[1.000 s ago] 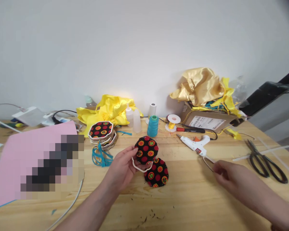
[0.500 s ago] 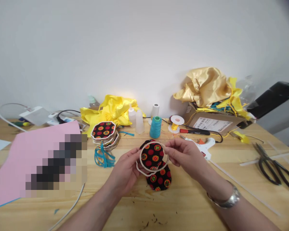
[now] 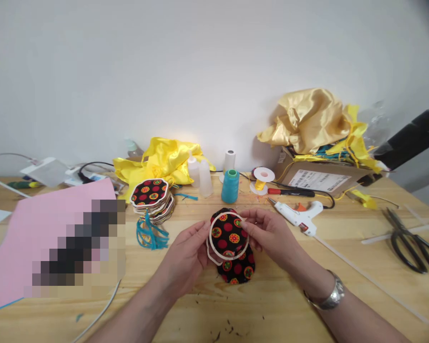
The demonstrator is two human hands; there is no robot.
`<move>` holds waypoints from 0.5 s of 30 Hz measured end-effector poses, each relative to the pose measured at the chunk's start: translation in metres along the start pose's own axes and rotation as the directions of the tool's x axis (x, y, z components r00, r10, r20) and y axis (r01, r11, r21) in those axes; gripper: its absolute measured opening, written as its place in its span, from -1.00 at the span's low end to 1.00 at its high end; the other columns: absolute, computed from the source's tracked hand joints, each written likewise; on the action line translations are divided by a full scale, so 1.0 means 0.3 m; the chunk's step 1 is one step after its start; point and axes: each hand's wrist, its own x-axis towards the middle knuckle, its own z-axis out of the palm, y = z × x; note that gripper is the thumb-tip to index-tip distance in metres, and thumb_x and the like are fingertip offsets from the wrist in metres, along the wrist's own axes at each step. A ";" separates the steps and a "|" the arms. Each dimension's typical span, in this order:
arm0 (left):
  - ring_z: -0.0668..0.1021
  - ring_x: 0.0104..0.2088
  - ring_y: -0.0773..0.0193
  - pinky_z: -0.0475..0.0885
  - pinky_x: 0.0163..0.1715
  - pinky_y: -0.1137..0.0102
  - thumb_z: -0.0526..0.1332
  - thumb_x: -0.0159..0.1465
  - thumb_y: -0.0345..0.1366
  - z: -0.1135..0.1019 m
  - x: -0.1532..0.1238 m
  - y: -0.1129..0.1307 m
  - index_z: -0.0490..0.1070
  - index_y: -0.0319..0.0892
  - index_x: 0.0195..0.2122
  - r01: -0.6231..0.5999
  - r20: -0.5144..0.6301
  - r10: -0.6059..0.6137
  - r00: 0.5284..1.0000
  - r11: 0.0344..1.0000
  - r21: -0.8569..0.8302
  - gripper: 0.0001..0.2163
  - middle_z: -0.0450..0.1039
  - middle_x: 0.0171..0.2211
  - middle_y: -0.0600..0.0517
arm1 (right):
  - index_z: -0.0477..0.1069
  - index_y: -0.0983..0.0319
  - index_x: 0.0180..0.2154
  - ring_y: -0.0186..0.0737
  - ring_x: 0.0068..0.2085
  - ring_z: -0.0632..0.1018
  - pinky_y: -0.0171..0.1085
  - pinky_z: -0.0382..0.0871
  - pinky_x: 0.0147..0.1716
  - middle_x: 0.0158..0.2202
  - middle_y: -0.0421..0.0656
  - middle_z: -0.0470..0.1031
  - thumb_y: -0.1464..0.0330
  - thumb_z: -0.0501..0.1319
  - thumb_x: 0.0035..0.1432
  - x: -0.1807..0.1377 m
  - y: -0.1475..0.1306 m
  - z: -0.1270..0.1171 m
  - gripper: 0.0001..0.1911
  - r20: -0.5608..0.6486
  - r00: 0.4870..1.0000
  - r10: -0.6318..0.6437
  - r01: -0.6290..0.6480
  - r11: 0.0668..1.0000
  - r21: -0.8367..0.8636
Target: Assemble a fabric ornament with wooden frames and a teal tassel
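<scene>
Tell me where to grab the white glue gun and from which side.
Take the glue gun by its handle, coming from above on the near side. It lies flat on the table, handle jutting toward the person, and the nozzle points left, so that end is probably best avoided.

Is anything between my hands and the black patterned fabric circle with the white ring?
Nothing visible. The left hand and right hand both hold the fabric circle by its edges, white ring against its face. A second fabric circle lies below it on the table, not between.
</scene>
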 end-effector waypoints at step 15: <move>0.59 -0.42 0.20 0.52 -0.40 0.33 0.21 0.23 -0.29 -0.007 0.004 0.003 0.50 -0.29 -0.22 0.011 0.059 -0.009 0.998 0.999 -0.038 -0.81 0.59 -0.36 -0.11 | 0.43 0.28 -0.46 -0.43 -0.51 0.33 -0.39 0.22 -0.48 -0.54 -0.27 0.38 0.23 0.31 -0.02 -0.009 -0.002 -0.048 -0.77 0.074 0.995 -0.067 0.054 0.986 0.160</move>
